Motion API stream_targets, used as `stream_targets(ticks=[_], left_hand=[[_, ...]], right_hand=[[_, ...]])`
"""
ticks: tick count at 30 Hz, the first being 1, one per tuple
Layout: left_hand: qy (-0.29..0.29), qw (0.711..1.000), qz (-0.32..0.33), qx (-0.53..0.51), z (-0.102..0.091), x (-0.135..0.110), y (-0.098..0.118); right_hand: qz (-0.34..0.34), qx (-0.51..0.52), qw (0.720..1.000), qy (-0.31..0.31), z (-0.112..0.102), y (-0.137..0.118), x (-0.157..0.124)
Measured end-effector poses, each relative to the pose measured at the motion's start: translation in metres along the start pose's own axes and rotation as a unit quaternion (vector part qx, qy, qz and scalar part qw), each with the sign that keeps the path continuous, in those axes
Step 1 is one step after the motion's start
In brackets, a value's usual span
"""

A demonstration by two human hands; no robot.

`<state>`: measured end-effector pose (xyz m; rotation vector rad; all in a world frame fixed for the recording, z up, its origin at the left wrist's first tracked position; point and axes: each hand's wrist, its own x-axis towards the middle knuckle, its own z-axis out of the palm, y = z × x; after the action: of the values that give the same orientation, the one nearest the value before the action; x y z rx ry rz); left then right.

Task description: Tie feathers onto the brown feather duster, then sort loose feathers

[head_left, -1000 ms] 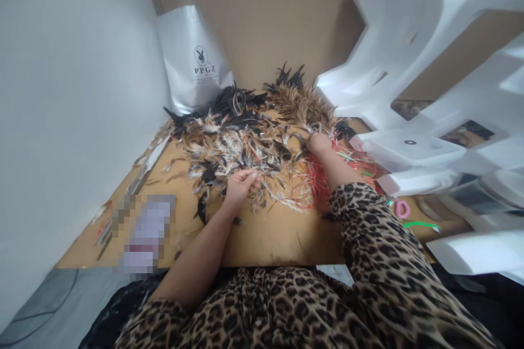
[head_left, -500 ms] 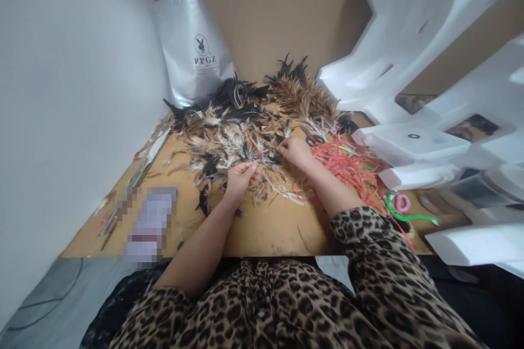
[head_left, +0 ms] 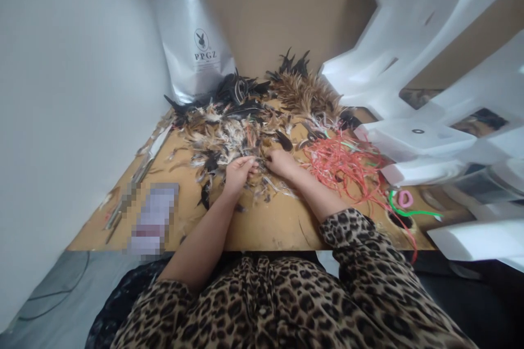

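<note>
A loose pile of brown, cream and black feathers (head_left: 229, 133) spreads over the wooden table (head_left: 270, 232) before me. At its near edge my left hand (head_left: 238, 175) is closed in a pinch, thumb against fingers; what lies between the tips is too small to make out. Close by on the right, my right hand (head_left: 281, 163) is also pinched, with a brownish feather (head_left: 267, 146) showing at its fingertips. The two hands are a short gap apart. A dark feather (head_left: 283, 140) lies just beyond the right hand.
Red plastic strips (head_left: 344, 166) lie tangled to the right, beside white moulded parts (head_left: 417, 136). A silver bag (head_left: 192, 43) and a brown feather bundle (head_left: 303, 92) stand behind. Thin rods (head_left: 139, 174) and a blurred-out flat item (head_left: 153, 218) are at left. A green strip (head_left: 413, 211) lies right.
My right hand has come nearer and leftward, closer to the left hand, with a brownish feather at its fingertips. The left hand stays pinched in nearly the same place.
</note>
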<state>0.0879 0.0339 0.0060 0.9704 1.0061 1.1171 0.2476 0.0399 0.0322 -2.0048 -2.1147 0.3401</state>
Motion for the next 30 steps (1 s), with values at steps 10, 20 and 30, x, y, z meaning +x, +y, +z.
stream_targets(ticks=[10,20,30], left_hand=[[-0.016,0.999,-0.002,-0.033,-0.003,0.002,0.001],[-0.074,0.997,-0.025,-0.014,0.001,-0.006,0.007],[-0.084,0.996,-0.018,0.021,0.003,-0.008,0.008]], right_hand=[[0.111,0.562,0.819,0.004,0.005,0.037,-0.002],[0.081,0.74,0.663,-0.078,-0.005,0.018,-0.01],[0.071,0.713,0.691,-0.096,0.005,0.004,-0.013]])
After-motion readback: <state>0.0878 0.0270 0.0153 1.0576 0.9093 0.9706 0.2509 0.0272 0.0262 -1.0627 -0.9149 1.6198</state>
